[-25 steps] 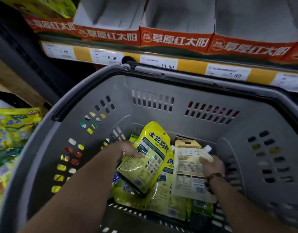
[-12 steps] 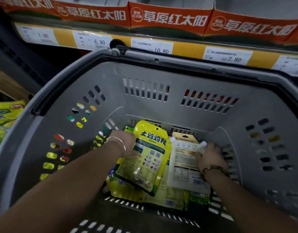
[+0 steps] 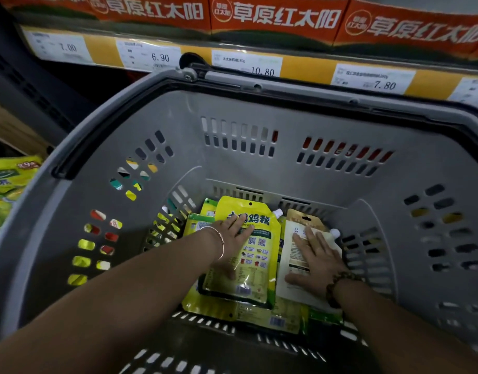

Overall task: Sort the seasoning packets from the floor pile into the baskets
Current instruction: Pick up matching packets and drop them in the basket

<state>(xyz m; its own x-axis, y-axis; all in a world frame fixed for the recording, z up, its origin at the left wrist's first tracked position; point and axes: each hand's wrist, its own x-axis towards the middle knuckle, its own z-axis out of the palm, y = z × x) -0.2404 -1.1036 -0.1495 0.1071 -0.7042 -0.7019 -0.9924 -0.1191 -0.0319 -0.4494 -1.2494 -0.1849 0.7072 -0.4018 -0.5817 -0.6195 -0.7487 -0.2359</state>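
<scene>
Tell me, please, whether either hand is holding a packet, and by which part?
Nothing is held. The left hand lies flat on the yellow packet, the right hand flat on the white packet, fingers straight.

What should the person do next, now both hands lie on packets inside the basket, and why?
Probably lift both hands out and reach for the floor pile at the left. The left hand lies flat on the yellow pouch and the right hand flat on the white pouch; both rest on other packets in the grey basket, apparently placed.

Yellow pouch (image 3: 248,265) tipped down flat, white pouch (image 3: 289,252) seemingly lowered flat too
</scene>
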